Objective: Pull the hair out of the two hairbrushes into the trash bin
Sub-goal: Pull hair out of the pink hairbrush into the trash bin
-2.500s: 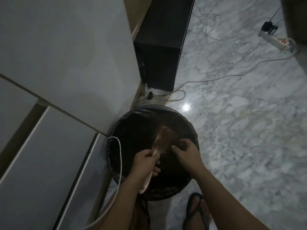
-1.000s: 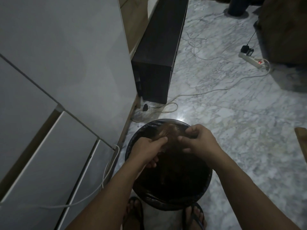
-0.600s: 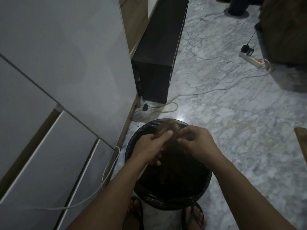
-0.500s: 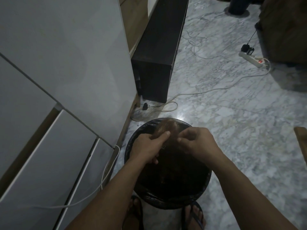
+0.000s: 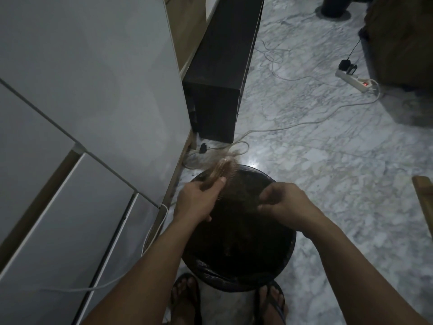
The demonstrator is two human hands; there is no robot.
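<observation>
Left hand [image 5: 195, 200] grip: we hold the hairbrush [image 5: 221, 173] by its handle, thumb laid along the stem, head pointing up and away from us over the far-left rim of the trash bin [image 5: 287, 256]. Brush head is blurred; pale bristles face right, wisps of hair [image 5: 230, 152] stick out past its tip.

Right hand [image 5: 284, 204] grip: fingertips and thumb pinched together over the bin's mouth, well right of the brush head. We see a faint dark strand-like smear between brush and pinch, but the lighting is too dim to tell whether hair is actually in that pinch.

Bin is round, black, lined with a dark bag, sitting on the marble floor [image 5: 328, 160] directly in front of our feet in sandals [image 5: 273, 301]. Contents are too dark to make out. We see only one brush.

Outward: white cabinet panels [image 5: 82, 90] on the left, a white cable [image 5: 150, 240] running down along them. A dark box unit [image 5: 220, 78] stands beyond the bin, a power strip [image 5: 353, 78] with a red light lies on the floor at far right.
</observation>
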